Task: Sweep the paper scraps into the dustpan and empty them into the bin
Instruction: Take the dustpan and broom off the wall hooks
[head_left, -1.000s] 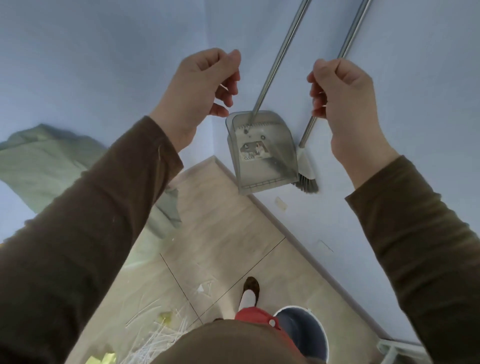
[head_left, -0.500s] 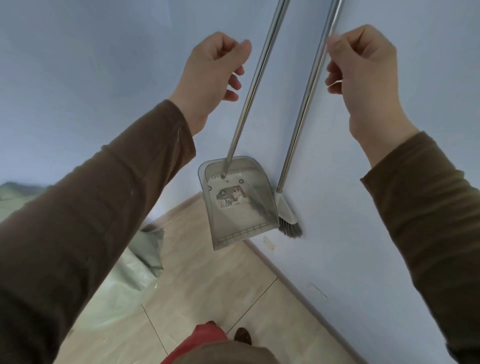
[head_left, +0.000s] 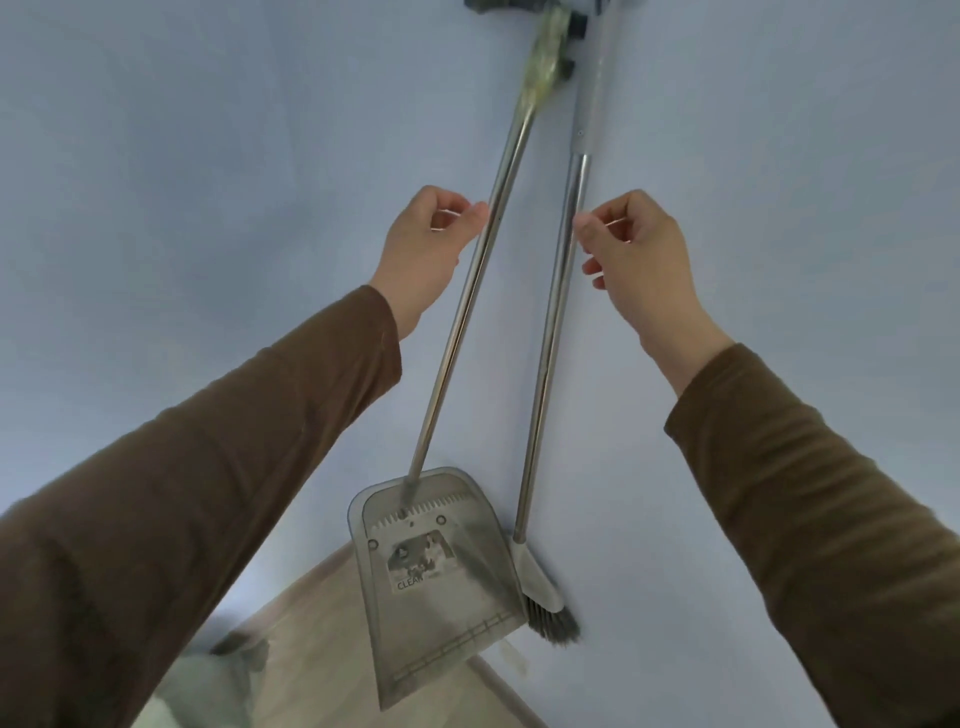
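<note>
**Each hand beside its own handle**

While both tools hang from the wall clips, the dustpan (head_left: 436, 577) shaft slants up just right of the left hand (head_left: 426, 249), whose loosely curled fingers hold nothing. Right of that shaft, the broom (head_left: 550, 364) handle runs near upright, and the right hand (head_left: 636, 254), also curled and empty, touches it or nearly so. Each hand is nearest its own tool.
</note>
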